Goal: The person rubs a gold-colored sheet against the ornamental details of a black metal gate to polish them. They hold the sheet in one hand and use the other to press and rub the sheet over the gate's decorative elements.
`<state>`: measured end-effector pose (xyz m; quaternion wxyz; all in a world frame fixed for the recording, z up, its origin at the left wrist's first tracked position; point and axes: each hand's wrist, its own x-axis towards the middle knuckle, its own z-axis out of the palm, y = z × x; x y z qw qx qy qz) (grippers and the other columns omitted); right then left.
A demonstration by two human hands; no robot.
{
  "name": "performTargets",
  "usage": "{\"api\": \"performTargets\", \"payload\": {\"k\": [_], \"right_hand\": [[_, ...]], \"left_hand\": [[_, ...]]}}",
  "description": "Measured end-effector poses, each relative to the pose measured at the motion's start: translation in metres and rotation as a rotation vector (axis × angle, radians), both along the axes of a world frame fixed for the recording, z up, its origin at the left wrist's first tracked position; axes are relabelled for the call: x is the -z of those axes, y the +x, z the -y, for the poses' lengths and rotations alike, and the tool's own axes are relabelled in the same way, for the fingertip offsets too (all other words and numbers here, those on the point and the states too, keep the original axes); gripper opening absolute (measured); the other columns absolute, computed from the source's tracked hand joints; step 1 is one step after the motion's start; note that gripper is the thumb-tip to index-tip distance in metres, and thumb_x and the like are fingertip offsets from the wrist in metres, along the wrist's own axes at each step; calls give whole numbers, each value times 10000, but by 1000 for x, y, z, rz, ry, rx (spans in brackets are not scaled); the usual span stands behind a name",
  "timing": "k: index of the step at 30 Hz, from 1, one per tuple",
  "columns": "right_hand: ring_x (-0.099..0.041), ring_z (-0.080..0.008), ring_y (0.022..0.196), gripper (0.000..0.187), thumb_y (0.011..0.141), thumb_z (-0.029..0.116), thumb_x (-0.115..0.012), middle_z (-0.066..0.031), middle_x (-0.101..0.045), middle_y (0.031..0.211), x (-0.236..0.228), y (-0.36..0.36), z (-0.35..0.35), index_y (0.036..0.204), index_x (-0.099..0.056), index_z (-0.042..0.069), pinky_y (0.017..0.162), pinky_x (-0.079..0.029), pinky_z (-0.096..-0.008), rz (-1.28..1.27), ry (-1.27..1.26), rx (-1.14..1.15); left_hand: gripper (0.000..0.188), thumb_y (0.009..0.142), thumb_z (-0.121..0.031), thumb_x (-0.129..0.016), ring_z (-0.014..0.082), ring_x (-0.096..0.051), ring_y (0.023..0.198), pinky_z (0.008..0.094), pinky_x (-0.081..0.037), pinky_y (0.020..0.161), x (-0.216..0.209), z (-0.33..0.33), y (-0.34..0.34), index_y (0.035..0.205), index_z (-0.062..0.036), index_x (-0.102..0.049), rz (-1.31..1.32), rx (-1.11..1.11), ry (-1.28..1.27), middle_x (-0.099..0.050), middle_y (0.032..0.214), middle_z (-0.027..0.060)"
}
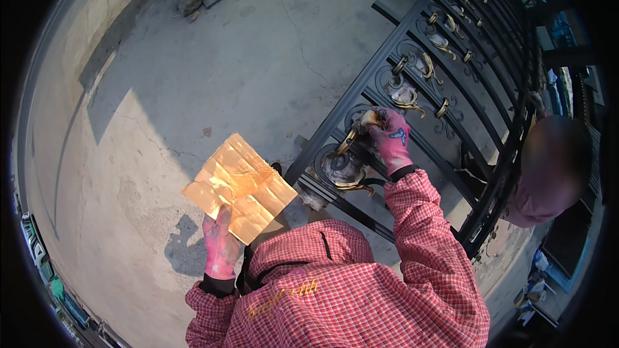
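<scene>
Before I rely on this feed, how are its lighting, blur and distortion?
All in the head view: sunlight glares off the creased brown sheet in the left hand; shadow covers much of the floor; the dark railing bows toward the rim; a heavy blur hides the co-worker's head.

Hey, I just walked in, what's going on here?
A person in a red checked jacket is working with pink-gloved hands at a black metal railing with gold-coloured ornaments. The right hand grips a small pale wad close to a gold collar; contact is unclear. The left hand holds creased brown cardboard. Another person is beyond the railing.
</scene>
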<state>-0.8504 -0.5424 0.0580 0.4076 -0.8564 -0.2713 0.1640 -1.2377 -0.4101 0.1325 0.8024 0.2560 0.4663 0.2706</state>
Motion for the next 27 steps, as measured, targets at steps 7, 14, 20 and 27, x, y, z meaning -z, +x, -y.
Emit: {"api": "performTargets", "payload": {"k": [7, 14, 20, 27], "right_hand": [[-573, -298, 990, 416, 607, 89, -756, -76, -659, 1023, -20, -16, -5, 1014, -673, 119, 885, -434, -391, 242, -110, -203], [-603, -144, 965, 483, 700, -130, -596, -53, -613, 1085, -32, 37, 47, 1165, -587, 3, 834, -502, -247, -185, 124, 132], [-603, -119, 871, 435, 664, -133, -623, -50, -611, 1017, -51, 34, 91, 1068, -645, 27, 704, -506, -222, -212, 87, 202], [-626, -144, 791, 395, 698, -49, -691, -63, -648, 983, -26, 16, 106, 1079, -640, 40, 686, -505, -253, -33, -38, 182]], "left_hand": [[512, 927, -211, -587, 224, -530, 1148, 369, -491, 934, -7, 1, 7, 1360, -35, -378, 2, 22, 10, -490, 1283, 100], [519, 920, -208, -581, 237, -531, 1146, 386, -479, 946, 11, 6, 0, 1364, -38, -374, -14, 54, 11, -490, 1280, 106], [554, 909, -209, -600, 252, -524, 1162, 398, -498, 923, 22, 18, -4, 1379, -50, -355, -19, 0, 75, -481, 1289, 104], [560, 911, -211, -602, 259, -522, 1168, 409, -501, 923, 6, 23, 3, 1386, -59, -346, 25, 24, 40, -459, 1314, 107]]}}
